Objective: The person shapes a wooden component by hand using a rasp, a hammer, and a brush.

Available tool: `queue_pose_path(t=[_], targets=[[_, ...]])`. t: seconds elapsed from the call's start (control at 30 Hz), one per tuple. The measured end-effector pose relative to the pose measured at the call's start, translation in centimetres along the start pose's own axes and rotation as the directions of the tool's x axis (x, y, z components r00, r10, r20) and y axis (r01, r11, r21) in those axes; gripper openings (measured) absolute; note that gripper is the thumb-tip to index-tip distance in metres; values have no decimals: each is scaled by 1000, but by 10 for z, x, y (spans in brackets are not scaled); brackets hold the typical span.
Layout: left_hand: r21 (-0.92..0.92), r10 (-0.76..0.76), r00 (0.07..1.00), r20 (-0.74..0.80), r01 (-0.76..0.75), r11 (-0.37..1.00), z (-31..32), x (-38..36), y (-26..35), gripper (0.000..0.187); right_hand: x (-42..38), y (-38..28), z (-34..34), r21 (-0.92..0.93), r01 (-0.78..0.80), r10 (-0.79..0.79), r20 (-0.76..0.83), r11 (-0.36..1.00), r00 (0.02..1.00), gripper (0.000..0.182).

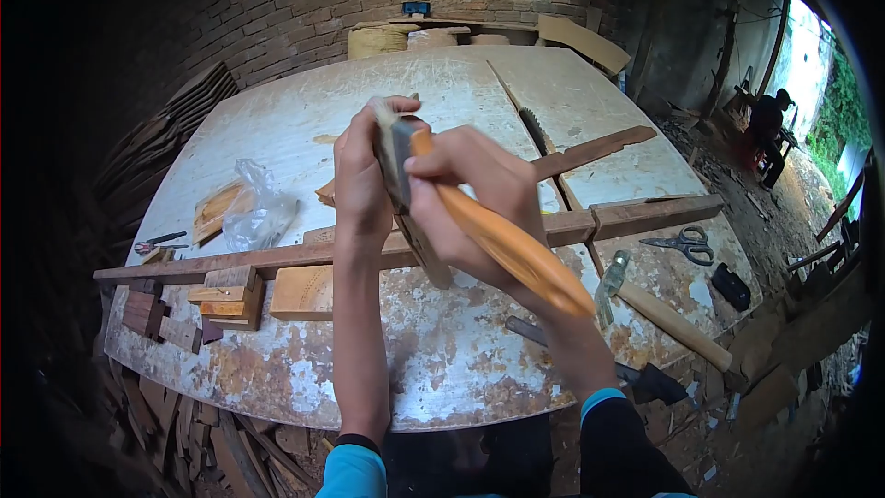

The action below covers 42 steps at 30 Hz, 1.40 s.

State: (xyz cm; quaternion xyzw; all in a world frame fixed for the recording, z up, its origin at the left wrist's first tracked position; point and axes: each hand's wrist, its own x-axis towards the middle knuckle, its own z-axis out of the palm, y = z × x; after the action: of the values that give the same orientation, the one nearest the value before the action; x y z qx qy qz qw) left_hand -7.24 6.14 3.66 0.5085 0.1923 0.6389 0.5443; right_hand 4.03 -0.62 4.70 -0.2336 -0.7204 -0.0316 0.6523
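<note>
My left hand (359,166) is raised over the worktable with its fingers wrapped round a narrow piece of wood (426,263), which slants down toward the table. Against the upper part of that wood, my right hand (479,180) grips an orange-handled tool (530,263) with a dark grey head; motion blurs it, and I cannot tell its exact kind. The tool's thick handle points down to the right, across my right wrist. Beneath both hands runs a long wooden bar (277,261) laid across the table.
A toothed saw blade (535,132) rises from a slot in the tabletop (415,83). To the right lie scissors (687,244) and a hammer (668,318); to the left, wooden blocks (230,300), a plastic bag (260,212) and pliers (159,242). A person (767,129) sits far right.
</note>
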Motion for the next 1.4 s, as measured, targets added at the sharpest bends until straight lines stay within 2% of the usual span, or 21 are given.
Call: queue_pose_path(t=[0.07,0.13,0.17,0.2,0.27,0.3,0.37,0.47,0.53,0.6,0.63,0.77,0.87,0.93,1.0,1.03,1.1,1.17,1.27,1.3,1.4], targets=[[85,35,993,-111,-26,996,-4,3,-1,39,-4,5,-9,74,-311,272,321,948,907,6],[-57,-1,999,-41,-2,998,-19,7,2,40,-4,-2,-25,18,-700,554,598,714,580,6],[-75,-12,1000,10,12,997,-22,7,4,40,0,-4,-25,112,-672,523,539,732,660,6],[-126,-11,1000,-16,8,992,-22,7,1,40,5,-12,-20,154,-438,386,278,886,880,6],[-231,-5,997,-74,-12,973,-18,10,-4,40,5,-6,-2,79,-18,33,-186,997,982,9],[-7,155,987,44,-155,988,-11,2,-5,41,4,-2,-6,91,-109,105,52,990,993,11],[85,89,995,-45,-85,993,-5,-2,5,42,-1,2,-19,51,-390,329,442,919,834,15],[13,-26,1000,-5,26,1000,-18,3,10,44,-3,1,-24,55,-508,427,471,859,772,14],[-162,-15,1000,20,18,987,-23,8,0,44,4,-11,-19,121,-264,241,178,957,954,12],[-42,35,998,45,-34,999,-4,-2,5,43,4,-7,-8,49,41,-39,-31,998,999,12],[18,56,997,58,-57,998,3,-6,7,43,4,-10,-16,55,-188,170,238,981,956,13],[-73,-44,998,-42,41,996,-6,-1,8,41,3,-13,-34,74,-412,345,424,908,837,12],[-36,-56,997,-44,54,998,-7,-1,6,40,6,-16,-8,88,56,-39,-184,995,982,10],[-17,-21,995,-99,19,1000,-5,-2,5,39,4,-14,-14,47,-164,155,155,985,976,7],[15,57,978,-199,-55,998,-1,-1,7,39,2,-13,-28,-1,-479,409,522,878,748,8],[-30,6,990,-141,-10,999,-9,1,8,39,0,-10,-31,-7,-404,320,621,915,715,9],[-61,-68,993,-94,62,996,-8,2,11,39,1,-20,-20,75,-188,163,256,979,953,8],[-85,-58,998,-34,55,995,-4,-5,5,39,4,-23,-5,-1,71,-70,-145,997,987,7],[-80,-68,996,-64,63,995,10,-7,7,41,-1,-11,-7,-84,-71,79,107,994,991,7],[-31,-60,996,-61,58,998,9,-7,7,42,0,-13,-21,-18,-205,199,338,979,920,10],[79,-71,997,16,70,994,10,-10,16,43,4,-26,-31,86,-425,374,341,901,862,9]])
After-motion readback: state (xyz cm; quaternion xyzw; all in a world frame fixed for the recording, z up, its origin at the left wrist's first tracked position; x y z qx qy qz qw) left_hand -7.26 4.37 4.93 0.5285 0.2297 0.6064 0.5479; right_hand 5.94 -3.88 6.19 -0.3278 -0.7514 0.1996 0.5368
